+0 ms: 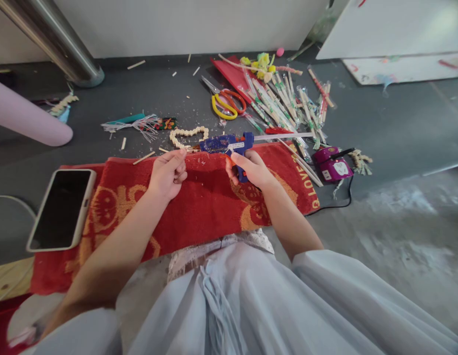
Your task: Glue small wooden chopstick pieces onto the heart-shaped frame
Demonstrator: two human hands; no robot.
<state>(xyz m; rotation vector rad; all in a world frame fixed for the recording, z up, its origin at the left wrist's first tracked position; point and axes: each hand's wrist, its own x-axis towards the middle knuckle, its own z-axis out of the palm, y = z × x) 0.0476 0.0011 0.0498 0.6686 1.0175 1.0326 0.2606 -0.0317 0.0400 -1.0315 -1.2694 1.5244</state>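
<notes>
My right hand [251, 166] grips a blue hot glue gun [229, 143] by its handle, and a pale glue stick [283, 136] sticks out of the back. The gun's nozzle points left, close to the fingertips of my left hand [169, 172]. Thumb and forefinger of that hand are pinched together; what is between them is too small to make out. Just beyond the fingertips is a curved outline of short cream pieces [189, 132], partly behind the nozzle; I cannot tell whether the fingers touch it. Beneath both hands lies a folded red towel [207, 212].
Orange-and-yellow scissors [224, 101] lie beyond the gun, near a heap of wrapped sticks [281, 101]. A purple power socket [331, 164] with a black cord stands at right. A phone [61, 209] rests at left. White strands [140, 125] and small wooden bits lie across the grey table [114, 103].
</notes>
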